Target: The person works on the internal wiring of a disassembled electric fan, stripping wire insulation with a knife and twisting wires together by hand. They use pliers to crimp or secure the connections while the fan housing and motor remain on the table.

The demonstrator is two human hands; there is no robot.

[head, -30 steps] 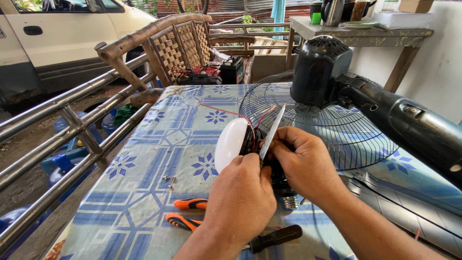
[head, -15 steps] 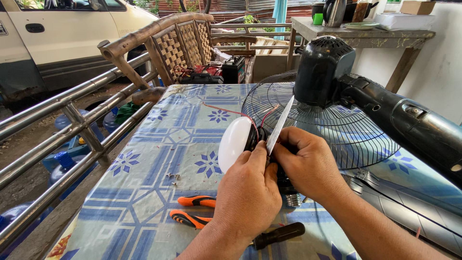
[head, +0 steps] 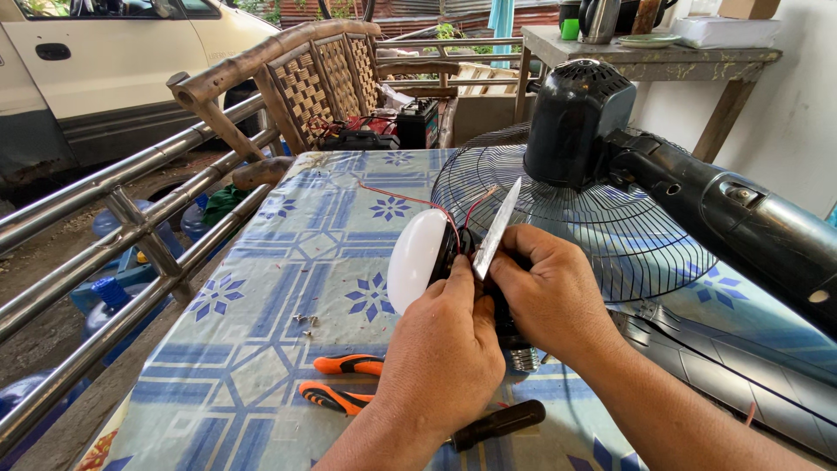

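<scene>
My left hand (head: 449,349) grips a light bulb with a white dome (head: 417,259) and a black body, held over the patterned table. Thin red wires (head: 418,202) run out of the bulb. My right hand (head: 545,292) is closed around a knife; its bare blade (head: 497,231) points up and away, with the edge resting against the bulb's black collar. The two hands touch each other at the thumbs. The bulb's metal screw base (head: 523,358) shows just under my right hand.
Pliers with orange handles (head: 342,380) and a black-handled tool (head: 499,423) lie on the blue patterned tablecloth (head: 288,262) near me. A black fan with its wire guard (head: 610,218) lies across the right side. Steel rails (head: 113,227) and a woven chair (head: 323,78) stand left.
The knife blade has tipped more upright and shifted slightly right against the bulb. Both hands keep their grip and have barely moved.
</scene>
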